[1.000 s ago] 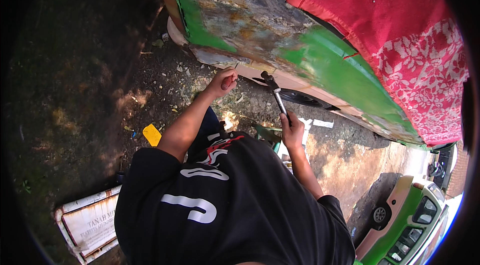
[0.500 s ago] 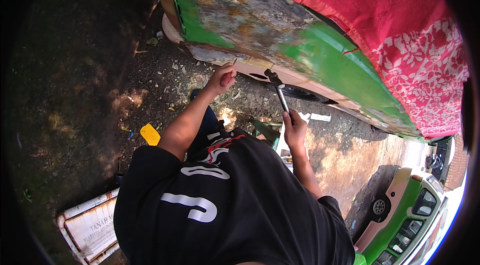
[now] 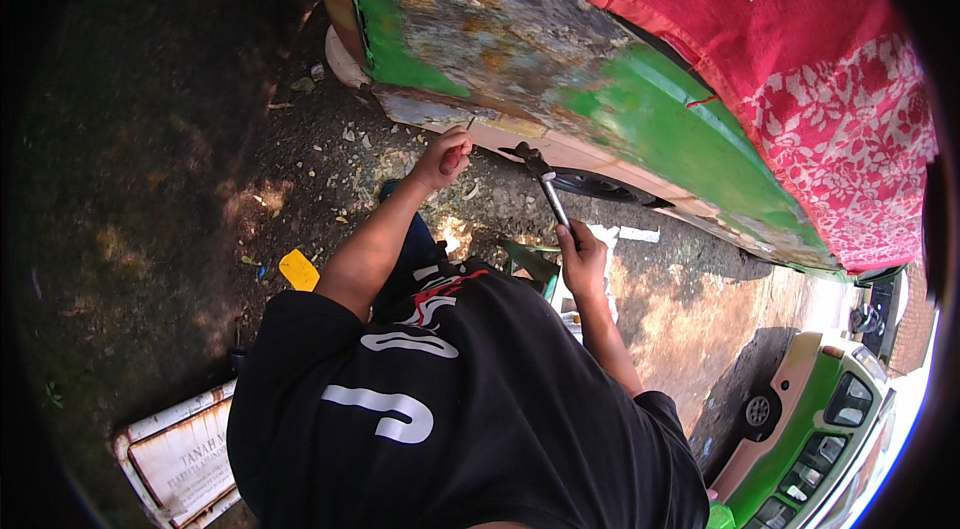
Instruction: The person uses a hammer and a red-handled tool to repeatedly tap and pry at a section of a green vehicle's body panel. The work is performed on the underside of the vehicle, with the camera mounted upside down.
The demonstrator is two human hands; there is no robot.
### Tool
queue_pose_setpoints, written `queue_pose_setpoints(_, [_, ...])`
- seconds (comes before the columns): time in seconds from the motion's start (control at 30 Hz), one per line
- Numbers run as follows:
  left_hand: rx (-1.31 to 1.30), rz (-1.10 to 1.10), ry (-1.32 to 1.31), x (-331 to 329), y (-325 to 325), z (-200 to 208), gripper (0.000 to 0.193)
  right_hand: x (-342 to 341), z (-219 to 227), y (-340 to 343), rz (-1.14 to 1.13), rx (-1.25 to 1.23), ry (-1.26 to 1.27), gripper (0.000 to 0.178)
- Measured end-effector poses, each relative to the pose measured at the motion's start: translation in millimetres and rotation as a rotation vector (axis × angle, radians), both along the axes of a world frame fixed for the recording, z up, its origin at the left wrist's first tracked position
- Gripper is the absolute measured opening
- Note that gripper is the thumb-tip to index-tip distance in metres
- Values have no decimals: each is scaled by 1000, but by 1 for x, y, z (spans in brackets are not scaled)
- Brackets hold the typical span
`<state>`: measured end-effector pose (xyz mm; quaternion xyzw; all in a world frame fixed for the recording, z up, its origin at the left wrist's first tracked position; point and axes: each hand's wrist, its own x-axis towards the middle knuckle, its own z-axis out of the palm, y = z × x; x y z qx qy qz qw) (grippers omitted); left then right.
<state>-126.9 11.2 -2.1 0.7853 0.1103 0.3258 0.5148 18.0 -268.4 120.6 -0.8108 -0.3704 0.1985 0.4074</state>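
My left hand [image 3: 440, 157] is closed around a red-handled tool [image 3: 451, 161], perhaps a screwdriver or chisel. Most of it is hidden by the fingers, and what seems its thin tip meets the lower side of a vehicle body [image 3: 510, 132]. In my right hand [image 3: 584, 257] is a hammer [image 3: 553, 197], gripped by its pale metal shaft. The dark hammer head is a short way right of my left fist, apart from it. Above both hands, the body panel shows green paint with large worn, brownish bare patches.
Red patterned cloth [image 3: 760, 19] drapes over the vehicle at upper right. A dark wheel [image 3: 592, 185] sits under the body. Stony soil, a yellow scrap [image 3: 299, 270] and a rusty white signboard [image 3: 185, 459] lie left. A green and pink van [image 3: 800, 439] stands lower right.
My right hand has moved slightly left, bringing the hammer head closer to my left fist. My left hand keeps its place and its grip on the red-handled tool.
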Motion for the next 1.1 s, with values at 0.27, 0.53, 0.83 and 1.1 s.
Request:
queue_pose_setpoints(0.27, [-13,-23,2,2,3,0,25,-3,-3,-2,-18,-72,46,29])
queue_pose_setpoints(0.53, [53,-25,9,3,6,0,24,-12,-2,6,45,-14,55,29])
queue_pose_setpoints(0.83, [-170,-94,24,9,15,-6,16,-22,15,36,529,295,-458,47])
queue_pose_setpoints(1.1, [-131,-109,17,16,15,-7,18,-29,12,32,451,116,-361,46])
